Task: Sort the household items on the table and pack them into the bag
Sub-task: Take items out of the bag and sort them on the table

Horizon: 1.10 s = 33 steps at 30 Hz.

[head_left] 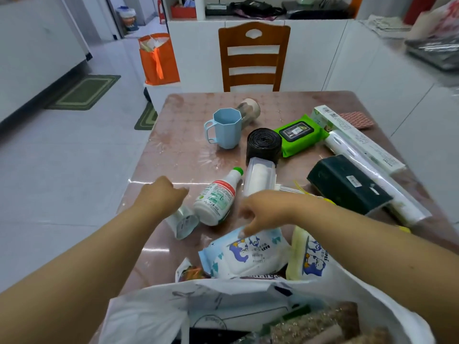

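Both arms were stretched out over the table, which had a shiny clear cover on it. The left hand was curled around the top of a small clear bottle that leaned tilted on the table, right beside a white bottle with a green cap lying on its side. The right hand hung over a white pack of baby wipes with blue print, fingers bent downward with the tips at the pack's upper edge — couldn't tell if it was really pinching it or just touching.

That pack sat at the near edge of the table, just above the open mouth of the white plastic bag at the bottom of the view. A second wipes pack with a yellowish edge stood next to it, partly under the right forearm. The bag already had stuff in it, including something brown and glittery-looking on the right, though it was too blurry to name.

Further back on the table: a light blue mug standing upright, a jar lying on its side behind it, a black roll of trash bags, a green wipes pack, a clear case with something white inside, a dark box and a long white box with a roll beside it.

A wooden chair stood at the far side — an orange bag sat off to the left on a low white surface.
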{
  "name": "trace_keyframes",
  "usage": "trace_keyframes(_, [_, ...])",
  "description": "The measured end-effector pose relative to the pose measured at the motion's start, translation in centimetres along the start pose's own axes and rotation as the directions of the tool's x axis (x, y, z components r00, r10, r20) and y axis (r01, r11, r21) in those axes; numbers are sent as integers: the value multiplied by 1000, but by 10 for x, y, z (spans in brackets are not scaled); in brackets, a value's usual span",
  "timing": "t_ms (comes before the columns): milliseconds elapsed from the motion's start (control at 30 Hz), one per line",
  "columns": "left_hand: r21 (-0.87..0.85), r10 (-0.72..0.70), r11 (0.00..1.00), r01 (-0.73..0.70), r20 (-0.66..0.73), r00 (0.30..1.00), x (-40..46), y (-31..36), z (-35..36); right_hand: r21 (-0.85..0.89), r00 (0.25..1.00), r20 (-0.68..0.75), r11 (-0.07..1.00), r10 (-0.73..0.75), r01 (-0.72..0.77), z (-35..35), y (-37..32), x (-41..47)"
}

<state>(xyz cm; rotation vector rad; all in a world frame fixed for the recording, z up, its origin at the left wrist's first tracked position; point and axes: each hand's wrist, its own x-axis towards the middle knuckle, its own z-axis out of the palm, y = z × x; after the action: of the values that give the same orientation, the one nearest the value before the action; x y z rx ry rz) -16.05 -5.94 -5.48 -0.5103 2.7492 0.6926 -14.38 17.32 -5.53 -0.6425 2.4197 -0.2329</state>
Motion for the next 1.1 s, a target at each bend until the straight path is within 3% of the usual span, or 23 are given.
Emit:
trace_keyframes(167, [-143, -118, 981, 133, 105, 987, -3, -13, 14, -231, 999, 29, 972, -28, 34, 32, -5, 7])
trace_keyframes(300, [-306, -161, 932, 196, 136, 978, 1, -20, 25, -84, 994, -94, 995, -58, 50, 24, -7, 2])
trace_keyframes(400, [-521, -191, 815, 253, 171, 967, 3, -30, 26, 48, 975, -198, 992, -104, 116, 14, -15, -4])
trace_keyframes(600, [-666, -148, 694, 274, 241, 959, 4, -47, 23, 66, 937, -16, 934, -350, 350, 24, -70, 7])
trace_keyframes(800, [-782, -33, 556, 281, 317, 948, 6, -67, 22, -21, 916, 47, 916, -398, 400, 26, -90, 35])
trace_keyframes(933, [-837, -4, 506, 209, 240, 971, 3, -65, 22, 170, 926, -133, 912, -354, 373, -3, -84, 35])
trace_keyframes(1100, [-912, -29, 402, 77, 71, 997, 0, -42, -2, 360, 906, -420, 905, -60, 227, -49, -34, 27])
